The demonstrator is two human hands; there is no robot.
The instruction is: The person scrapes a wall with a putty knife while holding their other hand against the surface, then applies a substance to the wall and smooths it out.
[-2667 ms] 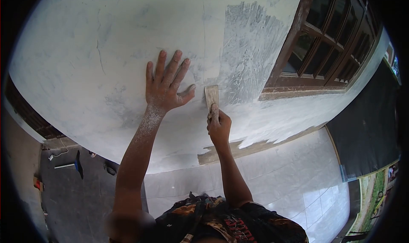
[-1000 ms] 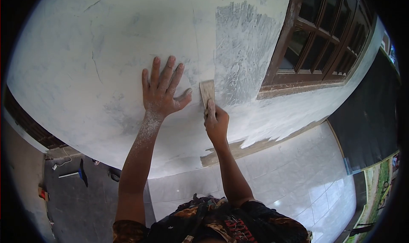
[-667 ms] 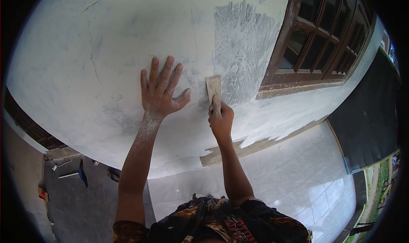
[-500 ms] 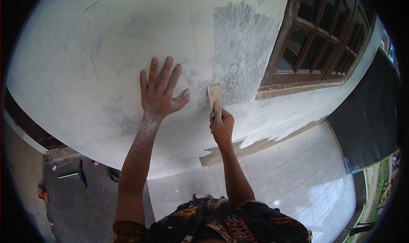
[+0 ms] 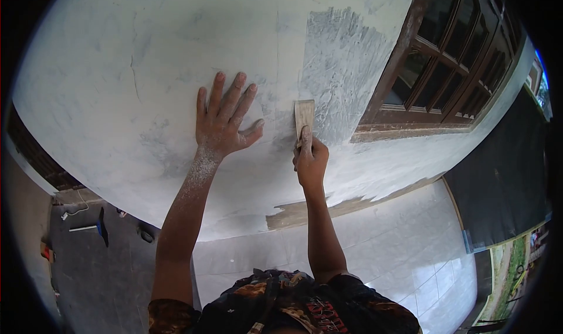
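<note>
My left hand (image 5: 224, 120) lies flat on the pale wall (image 5: 193, 35), fingers spread, with white dust over the wrist and fingertips. To its right, my right hand (image 5: 311, 158) grips a scraper (image 5: 304, 112), thumb along its flat face. The scraper points up the wall, its edge at the lower left of a rough grey patch (image 5: 343, 58) where the surface coat looks scraped off. Thin cracks run down the wall left of my left hand. The lower part of the scraper is hidden in my right hand's fingers.
A brown wooden window (image 5: 434, 64) with glass panes borders the patch on the right. Below the wall is a light tiled floor (image 5: 363, 246). A blue-headed squeegee or broom (image 5: 98, 227) lies on the dark floor at lower left. A black sheet (image 5: 504, 176) hangs at right.
The scraper and my right hand have moved slightly up the wall. My left hand stays spread on the wall; the whole view has shifted a little.
</note>
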